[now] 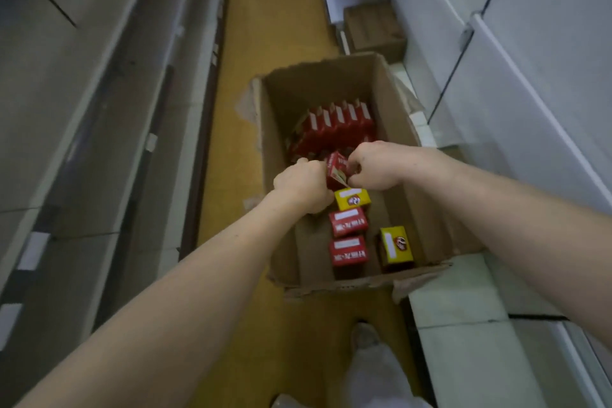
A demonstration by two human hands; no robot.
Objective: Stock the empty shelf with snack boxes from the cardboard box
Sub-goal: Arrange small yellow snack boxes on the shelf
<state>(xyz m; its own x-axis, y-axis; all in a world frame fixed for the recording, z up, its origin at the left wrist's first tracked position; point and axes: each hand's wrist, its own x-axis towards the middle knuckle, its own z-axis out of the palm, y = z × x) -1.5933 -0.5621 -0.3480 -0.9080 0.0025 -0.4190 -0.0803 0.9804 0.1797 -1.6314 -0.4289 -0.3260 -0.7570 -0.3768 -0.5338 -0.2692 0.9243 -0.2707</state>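
A pale shoe (pixel 364 338) is seen on the yellow floor (pixel 265 43). Just beyond it, an open cardboard box (pixel 390 89) is set beside white shelving (pixel 516 83). At its near end a yellow snack box (pixel 396 245) is laid beside two red snack boxes (pixel 348 250), with a second yellow box (pixel 351 198) past them. Above these, a tilted red box (pixel 337 169) is gripped by the left hand (pixel 303 185) and, apparently, the right hand (pixel 377 166); both grips are curled, the fingertips blurred. Packed rows of red boxes (pixel 341 119) are stood at the far end. A brown carton (pixel 374 30) is seen farther off.
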